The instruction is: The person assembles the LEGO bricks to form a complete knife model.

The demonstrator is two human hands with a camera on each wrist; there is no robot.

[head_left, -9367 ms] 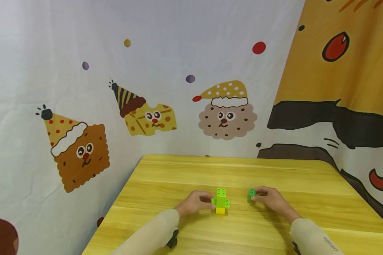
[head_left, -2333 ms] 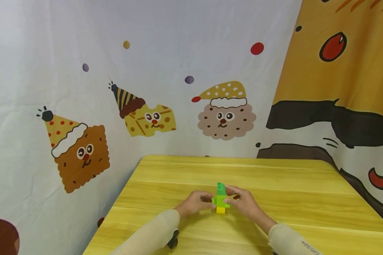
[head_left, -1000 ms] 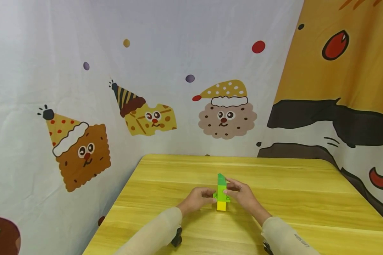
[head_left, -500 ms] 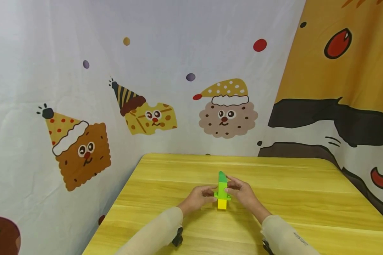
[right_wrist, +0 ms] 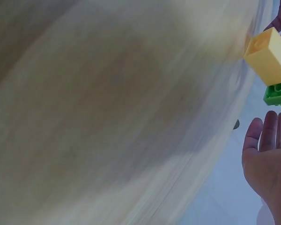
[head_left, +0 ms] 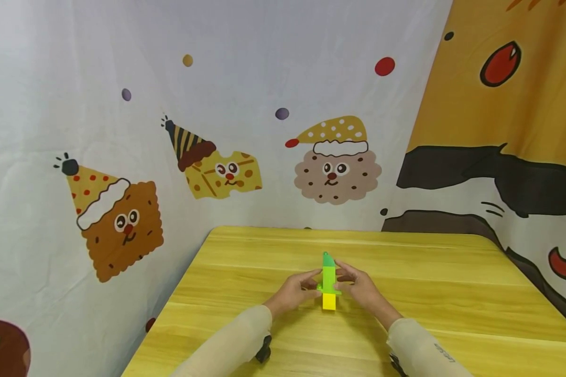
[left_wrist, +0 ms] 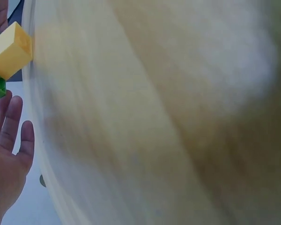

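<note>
A toy building-brick tower (head_left: 329,280) stands in the middle of the head view, held from both sides. Its bottom is a yellow brick (head_left: 329,301); light green bricks with side studs come above it, and a dark green sloped brick (head_left: 328,259) tops it. My left hand (head_left: 291,292) pinches the left side between thumb and fingers. On the right side, my right hand (head_left: 362,289) grips it likewise. Both wrist views show the yellow brick (left_wrist: 10,51) from low down, its underside visible, with the tower raised off the table. A green brick (right_wrist: 276,93) shows beside it in the right wrist view.
The wood-grain table (head_left: 245,251) spreads around the hands, its far edge close to a printed cloth backdrop (head_left: 236,94). Dark wrist cameras (head_left: 264,350) sit at the sleeves.
The right hand brought the dark green brick from the right onto the tower's top. Since then both hands have raised the tower and tipped it, so its top studs show less.
</note>
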